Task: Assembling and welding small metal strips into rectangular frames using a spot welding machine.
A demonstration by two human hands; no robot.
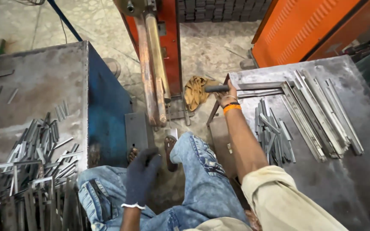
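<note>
Sideways across the table edge, right hand (pixel 227 93) grips a metal frame (pixel 258 87) (gloved left hand (pixel 141 173) spread, empty).

R steel table (pixel 365 171): long bars (pixel 317 113), short strips (pixel 273 134). L table (pixel 35 81): strip pile (pixel 43 158).

The right hand (pixel 228 92) hides its own fingers, seemingly wrapped around a metal frame (pixel 253 87).

Packages: none in view.
Labels: none in view.
Signs: none in view.
Screens: none in view.
</note>
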